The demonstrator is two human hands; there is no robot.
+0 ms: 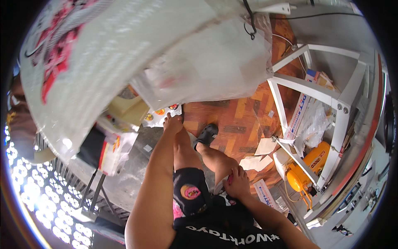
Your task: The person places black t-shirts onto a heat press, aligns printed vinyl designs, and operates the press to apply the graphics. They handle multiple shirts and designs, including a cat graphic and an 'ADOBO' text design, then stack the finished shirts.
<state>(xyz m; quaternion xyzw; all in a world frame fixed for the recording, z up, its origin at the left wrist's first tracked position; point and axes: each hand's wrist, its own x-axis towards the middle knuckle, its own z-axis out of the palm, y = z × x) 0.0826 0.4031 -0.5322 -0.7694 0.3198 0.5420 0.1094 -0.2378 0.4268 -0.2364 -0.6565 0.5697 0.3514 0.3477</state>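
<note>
left hand point(173, 123) 9 o'clock, by printed sheet point(161, 118), grip: can't tell; right hand point(239, 183) 5 o'clock, at knee point(224, 167), grip half-curled, contents unclear.

A printed sheet point(155, 120) is seen now, white-backed and dotted with round patches of orange, yellow and red, its glossy colours caught by the light. Its right side is bordered by a dark edge, and its upper part is overlapped by the hanging clear plastic point(207, 76). Its lower edge is met by the left hand point(173, 123); whether it is actually touched cannot be told. Over at the right knee, a small dark red thing point(230, 179) is spotted, tucked at the right hand point(238, 182), mostly covered by the fingers, so its shape and kind cannot be made out.
</note>
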